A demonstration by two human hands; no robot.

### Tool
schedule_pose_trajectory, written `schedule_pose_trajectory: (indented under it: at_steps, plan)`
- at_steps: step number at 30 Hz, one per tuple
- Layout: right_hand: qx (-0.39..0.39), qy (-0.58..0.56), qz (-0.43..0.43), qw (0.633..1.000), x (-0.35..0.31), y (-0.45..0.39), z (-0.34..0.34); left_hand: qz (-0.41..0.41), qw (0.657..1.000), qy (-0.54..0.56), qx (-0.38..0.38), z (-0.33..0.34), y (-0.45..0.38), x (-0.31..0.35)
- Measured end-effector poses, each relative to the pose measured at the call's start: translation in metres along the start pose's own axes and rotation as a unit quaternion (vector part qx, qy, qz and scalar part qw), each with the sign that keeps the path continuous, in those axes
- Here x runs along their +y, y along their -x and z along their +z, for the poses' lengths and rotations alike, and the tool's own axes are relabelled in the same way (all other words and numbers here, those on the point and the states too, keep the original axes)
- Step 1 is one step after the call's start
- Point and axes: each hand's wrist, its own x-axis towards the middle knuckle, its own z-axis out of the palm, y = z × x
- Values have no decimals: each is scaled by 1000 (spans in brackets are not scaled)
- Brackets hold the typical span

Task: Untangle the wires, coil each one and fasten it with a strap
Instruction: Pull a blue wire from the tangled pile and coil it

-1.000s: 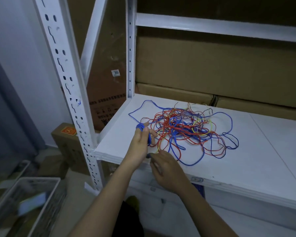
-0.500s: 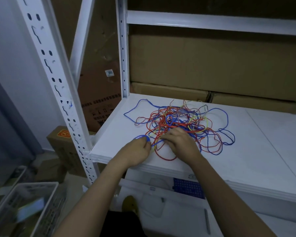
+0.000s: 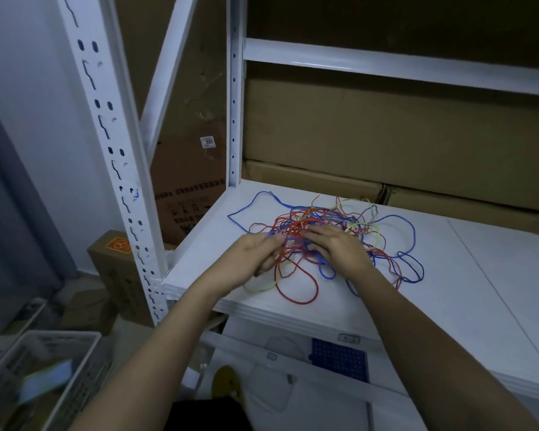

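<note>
A tangle of thin red, blue and yellow-green wires (image 3: 293,226) lies on the white shelf board (image 3: 448,293) near its left front corner. Loose loops spread out from it: a blue one (image 3: 413,231) to the right, a red one (image 3: 311,298) and a yellow-green one (image 3: 262,289) toward the front edge. My left hand (image 3: 252,259) is at the tangle's left side, fingers curled with red strands running between fingers and thumb. My right hand (image 3: 339,248) lies on top of the tangle, its fingers reaching left into the red strands. No strap is in view.
Cardboard boxes (image 3: 386,135) fill the back of the shelf. A perforated white upright (image 3: 115,169) stands at the left front. Below are a blue perforated plate (image 3: 339,359), a small carton (image 3: 112,262) on the floor and a white mesh basket (image 3: 59,368).
My right hand rose from the shelf's front edge onto the tangle. My left hand moved forward into the wires, and the small blue coil it held is out of sight.
</note>
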Motion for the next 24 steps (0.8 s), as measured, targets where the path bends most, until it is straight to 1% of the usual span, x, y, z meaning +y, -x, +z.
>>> schedule_pose_trajectory:
  at_steps: [2, 4, 5, 7, 8, 10, 12, 14, 15, 16, 17, 18, 19, 20, 21, 23, 24]
  plan:
    - [5, -30, 15, 999, 2, -2, 2, 13, 998, 58, 19, -3, 0, 12]
    - [-2, -61, 55, 997, 5, -3, 3, 34, 989, 141, 19, -1, 1, 21]
    - [-17, -73, 88, 993, 11, -3, 5, 47, 979, 199, 17, -1, 2, 26]
    - [-75, -61, 143, 985, 25, 0, 4, 81, 945, 315, 15, -4, 5, 38]
    - [-99, -57, 159, 981, 32, 2, 4, 104, 937, 333, 19, -7, 5, 44]
    - [-105, -102, 177, 973, 33, 1, -4, 130, 951, 276, 46, -12, -1, 52]
    - [-104, -111, 162, 975, 26, -6, -13, 115, 961, 238, 78, -14, -10, 53]
    - [-120, -60, 141, 981, 17, -10, -21, 100, 953, 271, 94, -14, -19, 50]
    - [-109, -38, 133, 984, 12, -9, -24, 97, 944, 299, 97, -13, -22, 49]
    - [-79, -53, 138, 986, 8, -5, -26, 96, 936, 323, 98, -12, -25, 49]
    - [-32, -100, 148, 983, 4, 2, -28, 96, 931, 338, 100, -12, -28, 48]
    - [21, -164, 160, 973, 3, 8, -28, 97, 928, 345, 104, -10, -31, 48]
    - [74, -194, 150, 967, 2, 14, -29, 99, 927, 346, 109, -9, -34, 49]
    - [102, -182, 133, 969, 2, 18, -31, 101, 926, 345, 113, -7, -35, 50]
    - [96, -149, 122, 977, 3, 19, -34, 102, 925, 346, 117, -4, -37, 52]
    - [10, -113, 143, 983, 3, 15, -44, 103, 922, 353, 124, 0, -38, 57]
    - [-31, -127, 161, 978, 4, 12, -50, 106, 919, 358, 128, 1, -39, 60]
